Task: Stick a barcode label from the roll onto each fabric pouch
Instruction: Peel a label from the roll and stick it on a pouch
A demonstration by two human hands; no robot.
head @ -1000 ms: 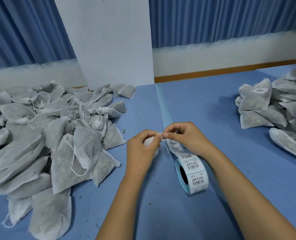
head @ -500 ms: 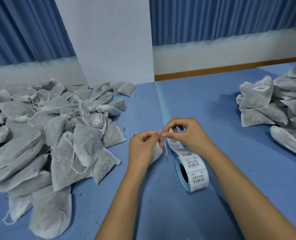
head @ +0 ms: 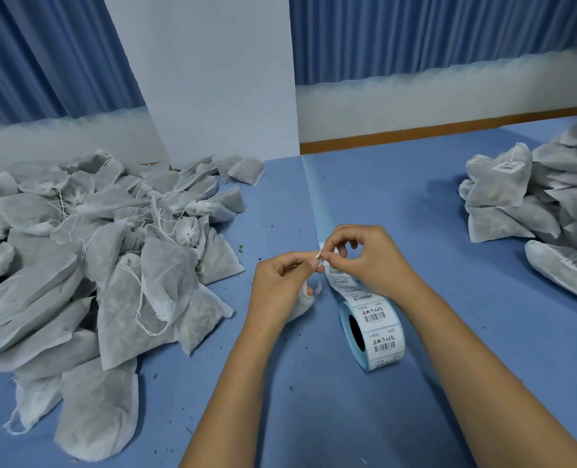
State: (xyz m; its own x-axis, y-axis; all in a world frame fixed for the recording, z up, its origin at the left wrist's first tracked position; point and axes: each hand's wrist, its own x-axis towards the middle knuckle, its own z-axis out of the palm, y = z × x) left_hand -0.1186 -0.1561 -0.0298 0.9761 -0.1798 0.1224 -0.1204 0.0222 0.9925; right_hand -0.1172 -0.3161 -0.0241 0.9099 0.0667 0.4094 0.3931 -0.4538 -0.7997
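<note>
My left hand holds a white fabric pouch, mostly hidden beneath the palm, and pinches its white drawstring between thumb and forefinger. My right hand meets it, pinching the same string at its fingertips. Just below and right of the hands stands the barcode label roll on its edge, its strip of labels running up under my right hand. The blue backing strip trails away across the table.
A big heap of unlabelled grey pouches covers the left of the blue table. A pile of labelled pouches sits at the right. A white board stands at the back.
My hands have shifted a little with the string between the fingertips; my right fingers have spread more. The roll stays where it was.
</note>
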